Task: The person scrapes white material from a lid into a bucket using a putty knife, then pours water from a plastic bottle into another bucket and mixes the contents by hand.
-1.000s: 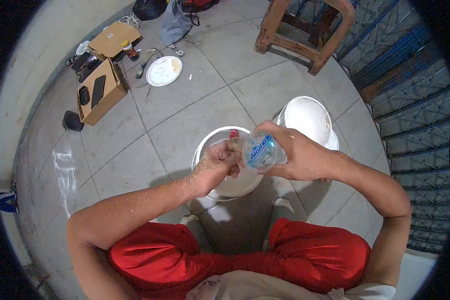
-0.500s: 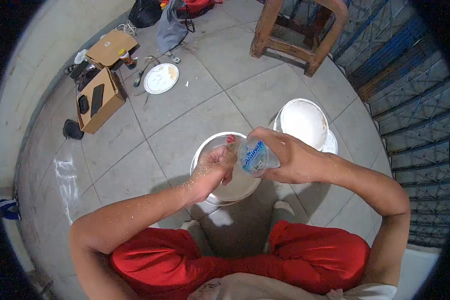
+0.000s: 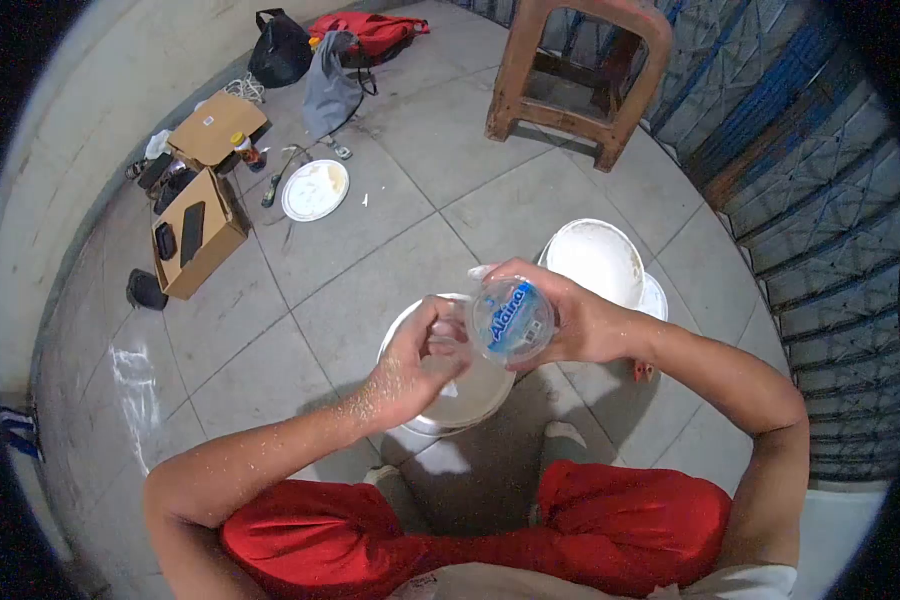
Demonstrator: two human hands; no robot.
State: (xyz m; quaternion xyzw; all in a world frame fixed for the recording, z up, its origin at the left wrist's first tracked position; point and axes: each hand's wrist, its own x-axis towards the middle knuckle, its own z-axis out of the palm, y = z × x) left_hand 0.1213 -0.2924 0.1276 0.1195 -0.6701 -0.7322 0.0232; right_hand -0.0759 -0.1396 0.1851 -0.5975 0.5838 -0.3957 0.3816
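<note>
My right hand point(image 3: 580, 315) grips a clear plastic cup point(image 3: 513, 320) with blue "Alaina" lettering on its round face, tilted towards me. At the cup's left side is my left hand point(image 3: 410, 365), its fingers curved and apart from the thumb; whether they touch the cup I cannot make out. Pale grains stick to that wrist. Directly beneath both hands stands a white bucket point(image 3: 460, 425) holding cloudy, pale liquid. Small red bits point(image 3: 643, 371) show just under my right forearm, too small to name.
Right of the bucket, a white tub point(image 3: 595, 265) stands by a smaller white lid point(image 3: 654, 298). Another white lid point(image 3: 316, 190) lies on the tiles. A cardboard box point(image 3: 210, 245), bags point(image 3: 335, 85) and a brown stool point(image 3: 580, 80) are farther back. A metal gate point(image 3: 820, 250) borders the right.
The cup has turned its lettered face more towards me. My left fingers have opened from a curled grip; the red piece at them is no longer there, and red bits show below my right forearm.
</note>
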